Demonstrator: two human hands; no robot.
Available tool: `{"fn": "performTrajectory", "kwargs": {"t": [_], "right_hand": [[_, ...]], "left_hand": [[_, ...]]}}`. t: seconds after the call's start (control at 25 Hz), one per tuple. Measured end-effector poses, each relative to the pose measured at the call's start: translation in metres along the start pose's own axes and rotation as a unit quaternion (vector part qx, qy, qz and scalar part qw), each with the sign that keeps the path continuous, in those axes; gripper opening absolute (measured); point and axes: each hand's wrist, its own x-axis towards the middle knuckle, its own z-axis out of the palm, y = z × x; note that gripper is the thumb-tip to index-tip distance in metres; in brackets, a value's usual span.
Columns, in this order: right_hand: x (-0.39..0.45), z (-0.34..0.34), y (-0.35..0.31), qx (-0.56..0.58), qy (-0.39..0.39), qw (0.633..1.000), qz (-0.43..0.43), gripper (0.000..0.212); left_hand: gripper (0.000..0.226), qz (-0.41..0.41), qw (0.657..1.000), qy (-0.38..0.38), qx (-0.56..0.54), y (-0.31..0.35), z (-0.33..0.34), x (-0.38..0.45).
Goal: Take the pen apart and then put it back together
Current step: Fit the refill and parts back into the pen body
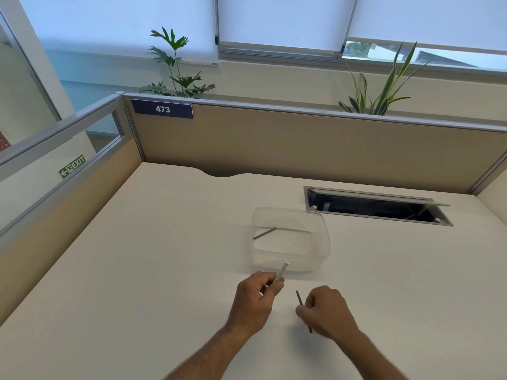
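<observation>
My left hand (256,296) is closed around a white pen barrel (282,270), whose free end points up and away toward the container. My right hand (326,311) pinches a thin dark refill (299,297) that sticks out above and below the fingers. The two hands are a short gap apart above the desk. A clear plastic container (323,242) stands just beyond them, and a short dark pen part (264,233) lies on its floor at the left.
The pale desk (153,270) is enclosed by beige partition panels (301,144) at the back and left. An open cable hatch (375,205) is cut into the desk at the back right. Potted plants (178,69) rise behind the partition.
</observation>
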Motion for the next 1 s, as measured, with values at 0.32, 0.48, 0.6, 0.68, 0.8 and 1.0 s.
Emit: {"fn": "performTrajectory", "kwargs": {"t": [0.32, 0.48, 0.6, 0.68, 0.8, 1.0], "right_hand": [[-0.006, -0.027, -0.029, 0.514, -0.009, 0.857, -0.043, 0.011], [-0.009, -0.029, -0.035, 0.529, 0.011, 0.847, -0.053, 0.015], [-0.01, -0.03, -0.035, 0.533, 0.004, 0.845, -0.051, 0.01], [-0.01, -0.031, -0.033, 0.534, -0.007, 0.844, -0.051, 0.018], [-0.01, -0.034, -0.031, 0.535, -0.04, 0.843, -0.048, 0.034], [-0.01, -0.034, -0.032, 0.537, -0.046, 0.842, -0.007, 0.038]], "left_hand": [[0.011, -0.105, 0.975, -0.05, -0.191, 0.029, 0.009, 0.0], [0.02, -0.107, 0.959, -0.06, -0.257, 0.037, 0.01, -0.002], [0.018, -0.091, 0.962, -0.057, -0.25, 0.038, 0.008, -0.002], [0.016, -0.08, 0.966, -0.053, -0.24, 0.04, 0.008, -0.002], [0.014, -0.062, 0.97, -0.051, -0.228, 0.041, 0.008, -0.002], [0.016, -0.041, 0.981, -0.044, -0.187, 0.039, 0.008, -0.002]]}}
